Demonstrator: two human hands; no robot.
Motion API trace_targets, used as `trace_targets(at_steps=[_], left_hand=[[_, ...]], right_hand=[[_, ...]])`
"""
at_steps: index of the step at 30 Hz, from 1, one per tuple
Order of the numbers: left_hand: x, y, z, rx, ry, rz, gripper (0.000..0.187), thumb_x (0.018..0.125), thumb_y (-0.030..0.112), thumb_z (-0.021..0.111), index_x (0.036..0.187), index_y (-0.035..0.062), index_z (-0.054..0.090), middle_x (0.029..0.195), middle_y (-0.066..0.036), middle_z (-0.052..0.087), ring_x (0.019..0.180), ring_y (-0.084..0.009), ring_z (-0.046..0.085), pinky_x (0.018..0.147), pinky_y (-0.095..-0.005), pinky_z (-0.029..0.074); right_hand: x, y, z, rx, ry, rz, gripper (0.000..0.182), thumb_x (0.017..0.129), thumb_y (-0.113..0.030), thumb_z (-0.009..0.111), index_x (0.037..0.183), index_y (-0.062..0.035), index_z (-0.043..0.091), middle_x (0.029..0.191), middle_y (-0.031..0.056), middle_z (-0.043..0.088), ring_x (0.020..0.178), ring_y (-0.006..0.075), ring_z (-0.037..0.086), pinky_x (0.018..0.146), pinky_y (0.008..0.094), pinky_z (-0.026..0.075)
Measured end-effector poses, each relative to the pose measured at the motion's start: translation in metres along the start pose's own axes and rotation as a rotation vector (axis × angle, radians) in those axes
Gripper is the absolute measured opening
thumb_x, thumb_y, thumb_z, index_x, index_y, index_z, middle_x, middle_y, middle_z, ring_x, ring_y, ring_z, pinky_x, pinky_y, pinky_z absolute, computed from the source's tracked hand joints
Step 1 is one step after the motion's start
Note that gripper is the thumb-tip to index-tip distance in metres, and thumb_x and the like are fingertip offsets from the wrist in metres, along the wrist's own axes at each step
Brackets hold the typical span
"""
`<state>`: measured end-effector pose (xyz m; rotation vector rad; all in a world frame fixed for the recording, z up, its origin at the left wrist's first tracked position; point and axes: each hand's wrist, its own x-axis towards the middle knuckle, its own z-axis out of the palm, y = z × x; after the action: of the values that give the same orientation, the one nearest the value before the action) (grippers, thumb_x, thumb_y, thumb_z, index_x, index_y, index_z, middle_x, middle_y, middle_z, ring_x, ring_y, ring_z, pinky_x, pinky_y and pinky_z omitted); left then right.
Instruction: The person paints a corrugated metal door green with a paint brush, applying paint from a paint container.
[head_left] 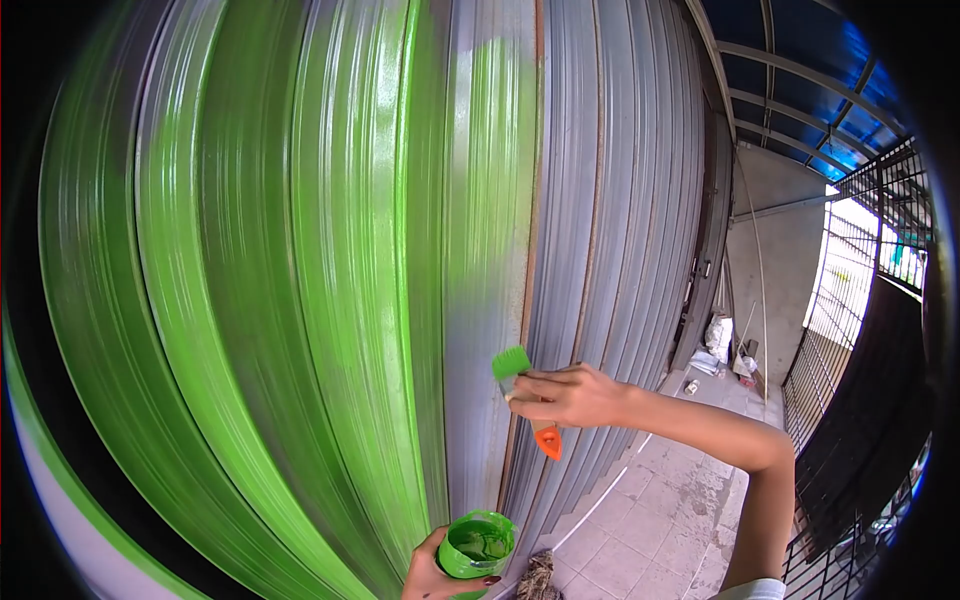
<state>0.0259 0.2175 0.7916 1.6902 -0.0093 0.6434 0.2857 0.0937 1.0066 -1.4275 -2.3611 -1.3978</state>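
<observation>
My right hand (572, 396) grips a paintbrush (547, 438) with an orange handle end and bristles coated in green paint. The bristles point up, in front of a bare grey strip of the corrugated metal shutter (480, 400); whether they touch it I cannot tell. Low in the view, my left hand (432, 572) is wrapped round a small cup of green paint (480, 543), which has green smears on its rim. Wet-looking green paint covers the panels on the left and the upper part of the strip above the brush. Panels to the right are grey.
A tiled floor (640, 510) runs along the shutter's base. A furry or cloth-like bundle (537, 577) lies beside the cup at the bottom. White bags (718, 335) and small items sit by the far wall (775, 250). Black metal bars (820, 350) stand at the right.
</observation>
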Motion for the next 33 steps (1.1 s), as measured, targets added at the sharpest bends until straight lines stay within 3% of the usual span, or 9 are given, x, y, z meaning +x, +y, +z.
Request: trace_targets(at_steps=[2, 8, 11, 14, 16, 18, 21, 26, 33], left_hand=[[0.002, -0.002, 0.004, 0.006, -0.001, 0.009, 0.075, 0.053, 0.017, 0.092, 0.117, -0.0032, 0.059, 0.108, -0.011, 0.066, 0.101, -0.0193, 0.063, 0.092, -0.0335, 0.049], [0.005, -0.002, 0.012, 0.021, -0.026, 0.01, 0.075, 0.052, 0.018, 0.092, 0.117, -0.0028, 0.06, 0.108, -0.01, 0.066, 0.101, -0.0194, 0.063, 0.092, -0.0335, 0.049], [0.001, -0.001, 0.013, 0.02, -0.028, -0.003, 0.075, 0.052, 0.018, 0.092, 0.116, -0.0028, 0.06, 0.108, -0.01, 0.066, 0.101, -0.0194, 0.063, 0.092, -0.0334, 0.049], [-0.001, 0.001, 0.012, -0.002, -0.01, 0.002, 0.075, 0.052, 0.018, 0.092, 0.116, -0.0028, 0.06, 0.107, -0.01, 0.066, 0.101, -0.0192, 0.063, 0.092, -0.0333, 0.049], [-0.005, 0.002, 0.009, -0.004, 0.026, -0.002, 0.075, 0.052, 0.019, 0.092, 0.116, -0.0027, 0.06, 0.107, -0.01, 0.066, 0.1, -0.0191, 0.063, 0.092, -0.0333, 0.049], [-0.005, -0.008, 0.003, 0.04, 0.041, 0.01, 0.075, 0.052, 0.019, 0.092, 0.116, -0.0027, 0.06, 0.107, -0.01, 0.066, 0.101, -0.0191, 0.063, 0.092, -0.0334, 0.049], [-0.005, -0.007, -0.004, 0.109, 0.078, 0.063, 0.08, 0.049, 0.023, 0.093, 0.116, -0.0038, 0.059, 0.106, -0.013, 0.067, 0.099, -0.0216, 0.065, 0.09, -0.0339, 0.051], [-0.002, 0.016, -0.008, 0.291, 0.137, 0.132, 0.084, 0.047, 0.031, 0.094, 0.116, -0.0022, 0.06, 0.108, -0.017, 0.066, 0.101, -0.0279, 0.065, 0.091, -0.0378, 0.05], [0.003, 0.061, -0.015, 0.563, 0.075, 0.305, 0.084, 0.047, 0.027, 0.093, 0.12, 0.003, 0.058, 0.119, -0.014, 0.06, 0.111, -0.0301, 0.059, 0.096, -0.0401, 0.047]], right_hand=[[0.005, 0.002, -0.018, 0.159, -0.114, 0.106, 0.03, 0.073, 0.007, 0.058, 0.099, -0.0087, 0.062, 0.099, 0.0095, 0.071, 0.068, 0.0169, 0.069, 0.041, 0.0251, 0.053], [0.065, 0.105, -0.091, -0.194, 0.333, 0.128, 0.034, 0.069, 0.0, 0.067, 0.101, -0.0099, 0.064, 0.094, 0.0065, 0.071, 0.064, 0.0196, 0.067, 0.048, 0.029, 0.054], [0.07, 0.097, -0.094, -0.28, 0.361, 0.15, 0.033, 0.071, -0.004, 0.07, 0.103, -0.0101, 0.063, 0.094, 0.0089, 0.07, 0.068, 0.0197, 0.069, 0.05, 0.0293, 0.054], [0.028, 0.049, -0.041, -0.425, 0.131, 0.088, 0.026, 0.077, -0.013, 0.071, 0.099, -0.0096, 0.058, 0.101, 0.0112, 0.07, 0.079, 0.0204, 0.071, 0.049, 0.0253, 0.057], [-0.005, 0.012, -0.008, -0.304, 0.061, 0.02, 0.025, 0.076, -0.015, 0.071, 0.096, -0.0095, 0.057, 0.104, 0.0129, 0.069, 0.084, 0.0213, 0.071, 0.048, 0.0235, 0.057], [-0.027, -0.023, 0.011, -0.146, -0.062, 0.006, 0.035, 0.074, -0.005, 0.069, 0.107, -0.0137, 0.063, 0.107, 0.013, 0.069, 0.083, 0.0221, 0.072, 0.048, 0.0252, 0.059], [-0.029, -0.046, 0.0, 0.095, -0.008, 0.13, 0.029, 0.079, -0.012, 0.071, 0.105, -0.0086, 0.059, 0.109, 0.0105, 0.066, 0.079, 0.0187, 0.071, 0.05, 0.0244, 0.058], [-0.002, -0.09, -0.043, 0.777, 0.288, 0.443, 0.021, 0.075, -0.003, 0.077, 0.094, -0.0061, 0.07, 0.088, 0.0094, 0.073, 0.073, 0.0195, 0.072, 0.062, 0.0256, 0.06], [0.006, -0.127, -0.062, 1.025, 0.132, 0.336, 0.027, 0.075, -0.005, 0.077, 0.102, -0.0088, 0.071, 0.095, 0.0057, 0.072, 0.073, 0.017, 0.071, 0.06, 0.0238, 0.059]])
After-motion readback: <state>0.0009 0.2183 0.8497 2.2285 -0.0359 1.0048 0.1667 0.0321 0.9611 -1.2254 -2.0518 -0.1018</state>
